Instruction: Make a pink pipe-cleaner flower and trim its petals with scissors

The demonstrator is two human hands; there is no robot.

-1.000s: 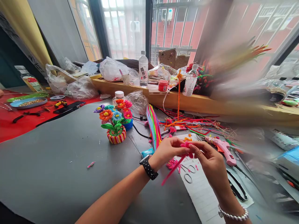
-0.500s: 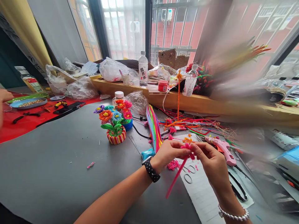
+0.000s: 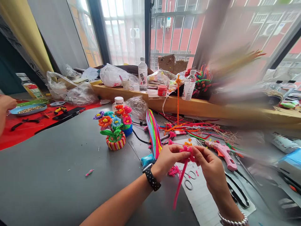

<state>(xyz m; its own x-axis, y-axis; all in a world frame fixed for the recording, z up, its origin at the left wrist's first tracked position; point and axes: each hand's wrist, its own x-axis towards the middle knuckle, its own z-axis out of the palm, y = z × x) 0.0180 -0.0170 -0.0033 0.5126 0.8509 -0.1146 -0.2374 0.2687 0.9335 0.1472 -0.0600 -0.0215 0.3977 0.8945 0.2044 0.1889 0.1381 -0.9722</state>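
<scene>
A pink pipe cleaner [image 3: 180,186] hangs from between my hands, its upper part bent into small petal-like loops. My left hand [image 3: 168,158], with a dotted watch strap at the wrist, pinches the loops from the left. From the other side, my right hand [image 3: 208,163] grips the same looped part between thumb and fingers. Below them lie scissors [image 3: 188,184], partly hidden, on a white sheet of paper [image 3: 203,201]. Pink fuzzy pieces [image 3: 173,171] rest beside my left hand. A bundle of colourful pipe cleaners [image 3: 154,133] lies just behind it.
A small pot of fuzzy flowers [image 3: 115,141] stands left of centre. To the right is a pink glue gun [image 3: 223,153] with its cable. Water bottles [image 3: 142,75] stand on the wooden ledge [image 3: 199,108]. Another person's hand [image 3: 7,105] is at the far left by a blue tray [image 3: 30,109].
The loose end of the pink pipe cleaner has swung a little to the right and hangs steeper. My hands keep their hold; the whole view has shifted slightly.
</scene>
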